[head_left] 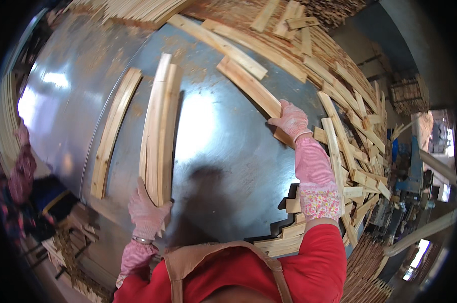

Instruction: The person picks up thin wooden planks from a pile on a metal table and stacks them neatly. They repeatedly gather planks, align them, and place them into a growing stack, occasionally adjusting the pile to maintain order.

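My left hand (pixel 148 211), in a pink glove, is closed round the near end of wooden strips (pixel 169 131) that lie side by side and point away from me. To their left a single wooden strip (pixel 112 139) lies on the shiny metal table (pixel 208 151). Out to the right, my gloved right hand (pixel 292 121) grips the near end of a wooden board (pixel 248 86), which slants away to the far left. Another piece of wood shows partly beneath that hand. My fingertips on the undersides are hidden.
A jumbled heap of wooden pieces (pixel 362 136) covers the table's right side. Two long strips (pixel 218 45) lie at the far side, near a stack of slats (pixel 137 10). At the left edge, a co-worker's gloved hand (pixel 22 134) is by more slats. Short pieces (pixel 284 240) lie near my right elbow.
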`<action>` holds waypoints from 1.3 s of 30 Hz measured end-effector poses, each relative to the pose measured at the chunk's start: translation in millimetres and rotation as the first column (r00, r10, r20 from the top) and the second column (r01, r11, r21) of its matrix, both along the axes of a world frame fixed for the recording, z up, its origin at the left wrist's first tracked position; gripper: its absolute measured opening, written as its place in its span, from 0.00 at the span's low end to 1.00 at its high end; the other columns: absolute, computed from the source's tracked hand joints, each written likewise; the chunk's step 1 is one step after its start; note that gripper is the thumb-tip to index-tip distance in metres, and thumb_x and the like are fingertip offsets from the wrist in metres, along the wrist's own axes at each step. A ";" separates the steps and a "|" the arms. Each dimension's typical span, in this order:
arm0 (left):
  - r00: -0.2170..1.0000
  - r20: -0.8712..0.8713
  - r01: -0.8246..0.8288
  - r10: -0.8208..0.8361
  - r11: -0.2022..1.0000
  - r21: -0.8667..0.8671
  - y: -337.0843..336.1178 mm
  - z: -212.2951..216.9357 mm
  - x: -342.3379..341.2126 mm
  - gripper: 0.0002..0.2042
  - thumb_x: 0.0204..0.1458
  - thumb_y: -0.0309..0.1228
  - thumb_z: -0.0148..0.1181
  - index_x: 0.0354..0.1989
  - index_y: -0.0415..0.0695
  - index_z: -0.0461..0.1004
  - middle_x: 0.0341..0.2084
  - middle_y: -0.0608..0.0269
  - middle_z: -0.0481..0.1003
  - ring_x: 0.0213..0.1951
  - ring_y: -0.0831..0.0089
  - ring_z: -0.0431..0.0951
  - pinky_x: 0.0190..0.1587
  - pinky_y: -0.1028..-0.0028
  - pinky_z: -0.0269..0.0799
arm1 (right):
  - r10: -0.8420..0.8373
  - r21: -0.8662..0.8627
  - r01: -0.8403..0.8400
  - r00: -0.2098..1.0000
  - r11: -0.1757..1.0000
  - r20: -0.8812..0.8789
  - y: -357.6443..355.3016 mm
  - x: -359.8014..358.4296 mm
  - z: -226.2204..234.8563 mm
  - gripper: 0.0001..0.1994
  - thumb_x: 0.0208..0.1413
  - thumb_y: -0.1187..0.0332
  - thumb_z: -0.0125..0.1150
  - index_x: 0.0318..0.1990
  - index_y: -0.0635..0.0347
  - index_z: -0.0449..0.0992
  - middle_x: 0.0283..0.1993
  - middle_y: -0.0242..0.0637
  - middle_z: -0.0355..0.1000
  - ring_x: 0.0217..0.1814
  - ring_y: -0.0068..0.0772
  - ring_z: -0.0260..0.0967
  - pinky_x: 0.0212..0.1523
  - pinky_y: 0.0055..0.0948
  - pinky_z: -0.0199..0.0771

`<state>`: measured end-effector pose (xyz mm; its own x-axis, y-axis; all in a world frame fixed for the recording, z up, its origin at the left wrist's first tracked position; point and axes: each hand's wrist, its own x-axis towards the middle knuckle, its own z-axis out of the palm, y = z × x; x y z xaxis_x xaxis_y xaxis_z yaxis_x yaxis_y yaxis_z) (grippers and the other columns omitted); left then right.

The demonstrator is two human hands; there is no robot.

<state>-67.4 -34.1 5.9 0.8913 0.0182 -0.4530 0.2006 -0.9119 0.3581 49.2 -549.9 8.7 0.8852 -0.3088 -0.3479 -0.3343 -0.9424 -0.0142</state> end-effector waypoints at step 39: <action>0.941 0.257 0.129 -0.218 0.938 0.321 18.7 -65.1 -23.1 0.63 0.31 0.48 0.79 0.79 0.39 0.50 0.74 0.27 0.54 0.71 0.30 0.62 0.70 0.40 0.62 | -0.015 -0.248 0.054 0.988 0.967 0.155 -158.6 144.8 -89.8 0.54 0.52 0.32 0.68 0.80 0.54 0.57 0.74 0.49 0.69 0.75 0.52 0.66 0.74 0.47 0.66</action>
